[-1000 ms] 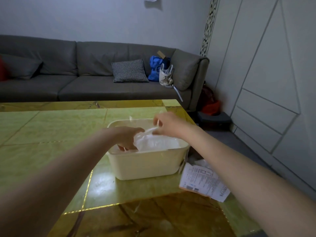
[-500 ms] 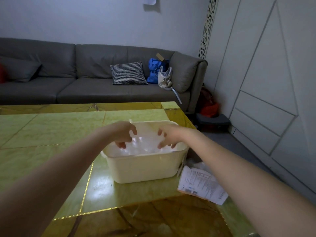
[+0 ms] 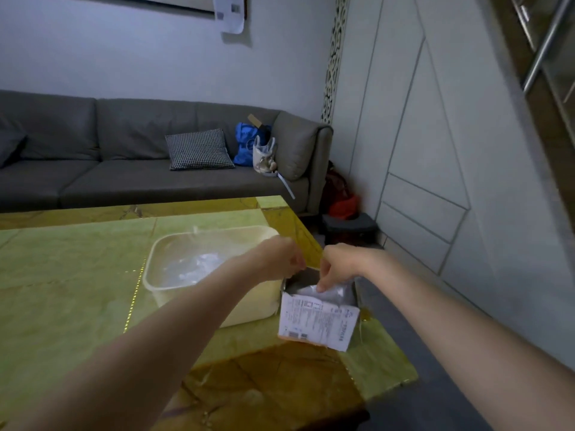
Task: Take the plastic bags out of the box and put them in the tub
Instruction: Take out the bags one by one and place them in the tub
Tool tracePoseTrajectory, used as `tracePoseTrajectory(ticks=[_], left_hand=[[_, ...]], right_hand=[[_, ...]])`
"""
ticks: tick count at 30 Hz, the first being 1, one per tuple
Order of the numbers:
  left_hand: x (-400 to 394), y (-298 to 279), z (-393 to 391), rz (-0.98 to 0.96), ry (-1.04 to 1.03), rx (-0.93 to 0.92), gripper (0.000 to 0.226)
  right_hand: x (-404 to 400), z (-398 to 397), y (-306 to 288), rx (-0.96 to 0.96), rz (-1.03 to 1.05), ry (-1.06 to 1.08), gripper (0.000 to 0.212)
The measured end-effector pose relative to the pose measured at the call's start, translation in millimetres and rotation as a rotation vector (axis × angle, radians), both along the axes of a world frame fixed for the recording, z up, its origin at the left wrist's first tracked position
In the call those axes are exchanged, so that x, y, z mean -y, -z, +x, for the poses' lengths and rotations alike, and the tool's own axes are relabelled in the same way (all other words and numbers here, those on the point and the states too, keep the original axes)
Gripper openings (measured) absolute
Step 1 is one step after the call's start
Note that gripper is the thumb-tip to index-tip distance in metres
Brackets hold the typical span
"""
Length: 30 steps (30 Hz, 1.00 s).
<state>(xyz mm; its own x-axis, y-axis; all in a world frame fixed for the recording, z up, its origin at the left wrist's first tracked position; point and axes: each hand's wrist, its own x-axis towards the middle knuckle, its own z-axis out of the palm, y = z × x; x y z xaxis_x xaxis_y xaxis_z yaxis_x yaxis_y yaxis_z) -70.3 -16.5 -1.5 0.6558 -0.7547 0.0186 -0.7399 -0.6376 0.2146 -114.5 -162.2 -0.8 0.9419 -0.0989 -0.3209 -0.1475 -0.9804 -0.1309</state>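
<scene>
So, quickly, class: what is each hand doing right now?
Left hand: grips the rim of the box.
Right hand: fingers pinch a plastic bag inside the box.

The box (image 3: 319, 309) stands just beside the tub (image 3: 174, 293), touching or nearly so, which leaves no gap to pass between them. The box's open top is partly filled by the right hand (image 3: 334, 269), with the left hand (image 3: 280, 258) at its rim. The tub's mouth lies open from above. The surface (image 3: 71, 290) left of the tub is bare.
</scene>
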Motion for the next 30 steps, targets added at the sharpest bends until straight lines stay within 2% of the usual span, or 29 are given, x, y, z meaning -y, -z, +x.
tracePoseTrajectory(ticks=[3,6,10,16,21,25,27,30], left_hand=[[11,11,-8,0.099,0.012,-0.039,0.028],[18,19,-9,0.101,0.017,-0.073,0.027],[19,18,-6,0.016,-0.036,-0.055,0.023],[16,19,-2,-0.07,-0.13,-0.071,0.019],[13,18,2,-0.133,-0.187,-0.104,0.019],[3,12,10,-0.301,-0.271,-0.202,0.012],[-1,9,11,-0.387,-0.316,-0.297,0.013],[-5,0,9,-0.567,-0.393,-0.443,0.012]], right_hand=[[2,-3,11,0.081,-0.005,-0.028,0.02],[6,2,14,0.181,0.091,-0.018,0.011],[10,5,12,0.22,0.224,-0.003,0.02],[14,5,9,0.202,0.268,-0.006,0.029],[13,9,3,0.394,0.297,0.037,0.036],[16,9,-3,0.58,0.323,0.164,0.041],[15,7,-5,0.507,0.45,0.258,0.046],[7,-1,-2,0.219,0.682,0.368,0.05]])
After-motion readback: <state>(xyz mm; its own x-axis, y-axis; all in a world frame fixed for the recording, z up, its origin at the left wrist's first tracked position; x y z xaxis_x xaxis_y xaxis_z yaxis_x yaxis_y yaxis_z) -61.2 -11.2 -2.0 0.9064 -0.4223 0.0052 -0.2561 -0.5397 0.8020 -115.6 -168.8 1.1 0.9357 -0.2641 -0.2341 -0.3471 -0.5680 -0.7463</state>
